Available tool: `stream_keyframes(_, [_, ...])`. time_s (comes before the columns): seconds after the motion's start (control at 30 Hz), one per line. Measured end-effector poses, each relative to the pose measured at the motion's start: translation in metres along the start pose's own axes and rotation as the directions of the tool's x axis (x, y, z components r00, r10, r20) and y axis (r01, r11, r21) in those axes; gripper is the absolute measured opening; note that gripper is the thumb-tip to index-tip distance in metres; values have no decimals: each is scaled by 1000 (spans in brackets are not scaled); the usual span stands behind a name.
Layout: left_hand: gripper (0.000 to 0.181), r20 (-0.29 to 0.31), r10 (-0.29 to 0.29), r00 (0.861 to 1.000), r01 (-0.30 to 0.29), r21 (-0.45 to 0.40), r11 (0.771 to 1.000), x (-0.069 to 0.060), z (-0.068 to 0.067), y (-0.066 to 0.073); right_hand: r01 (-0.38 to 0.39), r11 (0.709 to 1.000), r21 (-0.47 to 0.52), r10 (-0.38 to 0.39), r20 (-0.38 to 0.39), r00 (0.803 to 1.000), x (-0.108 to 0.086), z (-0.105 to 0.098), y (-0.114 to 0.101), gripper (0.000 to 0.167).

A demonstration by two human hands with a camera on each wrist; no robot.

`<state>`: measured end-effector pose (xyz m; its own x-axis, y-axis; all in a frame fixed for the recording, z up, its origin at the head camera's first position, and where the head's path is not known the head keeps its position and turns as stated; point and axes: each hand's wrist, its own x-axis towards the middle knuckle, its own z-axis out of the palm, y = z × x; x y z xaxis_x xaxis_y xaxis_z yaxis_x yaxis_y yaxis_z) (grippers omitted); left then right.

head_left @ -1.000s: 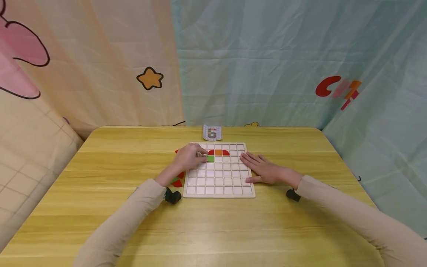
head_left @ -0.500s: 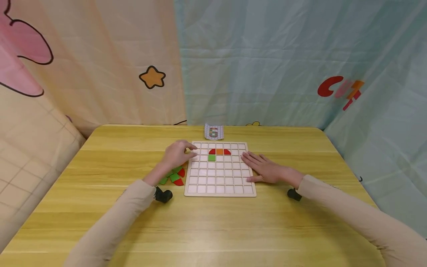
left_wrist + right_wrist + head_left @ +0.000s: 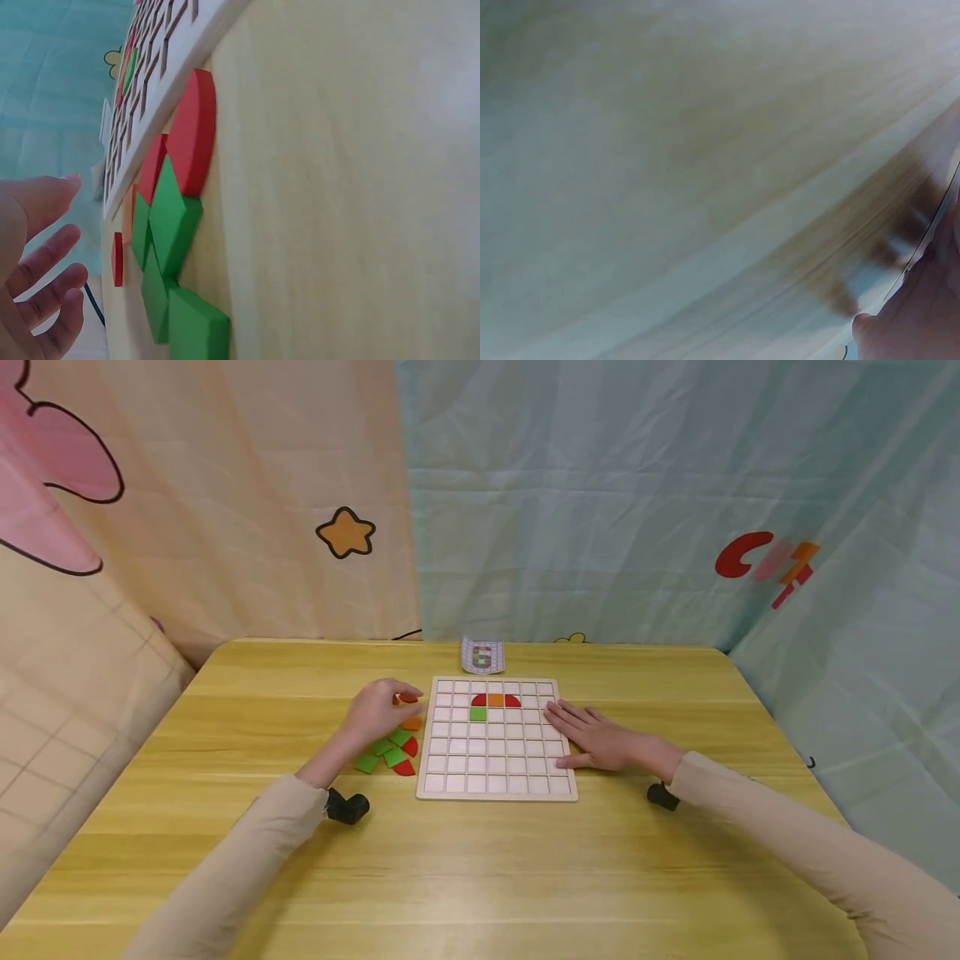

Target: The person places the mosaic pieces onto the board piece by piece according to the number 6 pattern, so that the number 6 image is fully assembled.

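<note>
A pale gridded board (image 3: 498, 797) lies on the table. Set in its cells are two red rounded tiles, one at left (image 3: 478, 701) and one at right (image 3: 512, 701), an orange square tile (image 3: 496, 700) between them and a green square tile (image 3: 477, 714). Just left of the board, my left hand (image 3: 375, 710) hovers by loose tiles, thumb and fingers apart, nothing seen between them. Below it lie several green tiles (image 3: 199, 326), red rounded tiles (image 3: 191, 135) and an orange tile (image 3: 411, 724). My right hand (image 3: 596, 743) rests flat on the board's right edge, fingers spread.
Behind the board lies a small patterned card (image 3: 483, 657) showing a coloured figure on a grid. The wooden table (image 3: 495, 868) reaches back to a printed curtain (image 3: 562, 527). A black device sits at each wrist.
My left hand has drawn back leftward from beside the green tile on the board to over the loose tiles, uncovering more of them. The right hand stays in place.
</note>
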<state>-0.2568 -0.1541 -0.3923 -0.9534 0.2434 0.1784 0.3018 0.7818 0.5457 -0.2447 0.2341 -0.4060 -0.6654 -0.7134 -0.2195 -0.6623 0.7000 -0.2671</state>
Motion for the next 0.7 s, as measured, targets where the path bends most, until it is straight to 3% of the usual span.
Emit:
stream_keyframes(0.37, [35,39,-29,999,30,-16,999,-11,-1,-12,-39,999,-29,40,43,998,1,-3,-2,85])
stream_keyframes(0.7, [36,89,-12,996,14,-11,1000,-15,1,-15,-40,999,-24,41,44,998,1,-2,-2,85])
